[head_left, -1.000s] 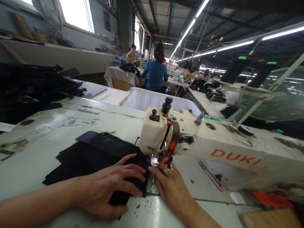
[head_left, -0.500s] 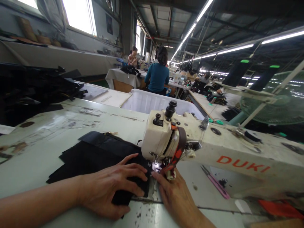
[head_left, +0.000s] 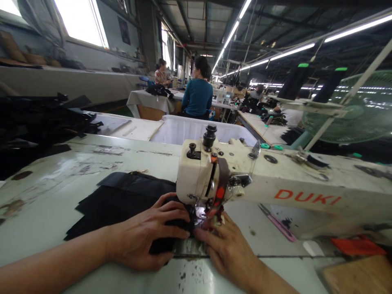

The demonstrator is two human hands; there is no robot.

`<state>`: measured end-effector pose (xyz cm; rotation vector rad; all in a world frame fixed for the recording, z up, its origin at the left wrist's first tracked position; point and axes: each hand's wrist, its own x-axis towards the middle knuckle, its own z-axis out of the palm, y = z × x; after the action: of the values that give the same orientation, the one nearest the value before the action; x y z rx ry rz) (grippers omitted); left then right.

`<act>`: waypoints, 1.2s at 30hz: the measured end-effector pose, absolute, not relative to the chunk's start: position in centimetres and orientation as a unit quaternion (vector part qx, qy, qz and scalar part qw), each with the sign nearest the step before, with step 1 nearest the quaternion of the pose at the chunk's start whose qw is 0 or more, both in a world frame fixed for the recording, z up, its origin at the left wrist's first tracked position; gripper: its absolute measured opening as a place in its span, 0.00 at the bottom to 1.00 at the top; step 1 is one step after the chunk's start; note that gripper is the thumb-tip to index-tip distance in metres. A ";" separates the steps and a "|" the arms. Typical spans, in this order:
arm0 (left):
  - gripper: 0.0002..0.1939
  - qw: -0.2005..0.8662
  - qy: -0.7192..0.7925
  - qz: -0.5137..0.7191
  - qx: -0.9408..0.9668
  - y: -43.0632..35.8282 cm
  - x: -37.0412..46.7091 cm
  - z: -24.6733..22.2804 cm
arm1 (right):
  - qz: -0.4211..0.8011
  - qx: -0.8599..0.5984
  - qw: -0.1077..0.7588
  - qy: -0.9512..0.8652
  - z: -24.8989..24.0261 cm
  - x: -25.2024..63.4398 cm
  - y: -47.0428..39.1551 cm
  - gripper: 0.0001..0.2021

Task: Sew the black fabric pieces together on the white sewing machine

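Several layers of black fabric lie on the pale green table, their right edge at the lit presser foot of a cream sewing machine. My left hand rests on the fabric, fingers spread and pressing its right part. On the other side of the needle is my right hand, its fingers stretched out and a fingertip close to the fabric edge. Its farther fingers are partly hidden behind the machine head. A brown and red strap hangs in front of that head.
A pink-handled pointed tool lies under the machine arm, left of an orange piece. Behind the machine stands a white tub. Dark fabric pieces are heaped at left. A green fan stands right; a person in blue sits ahead.
The view has turned slightly right. The fabric and my left hand have moved right toward the presser foot. My right hand stays beside the needle, its fingertip slightly nearer to me.
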<state>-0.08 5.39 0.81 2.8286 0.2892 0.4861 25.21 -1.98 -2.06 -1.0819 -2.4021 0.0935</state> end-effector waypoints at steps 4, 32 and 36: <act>0.26 0.142 0.101 0.159 0.972 4.5 0.1 1.6 | 0.037 -0.393 0.194 -0.898 -2.0 24.9 -2.2 0.21; 0.22 0.164 0.108 0.129 0.972 7.2 -0.2 0.8 | -0.029 -0.492 0.283 -0.823 -2.6 24.5 -1.9 0.14; 0.18 0.158 0.118 0.154 0.968 7.3 0.2 -0.1 | -0.024 -0.492 0.301 -0.816 -2.5 24.6 -1.9 0.13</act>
<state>0.18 7.29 -0.06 2.7683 0.3383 0.4414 24.59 -1.90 -2.46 -1.3056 -2.1653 -0.0629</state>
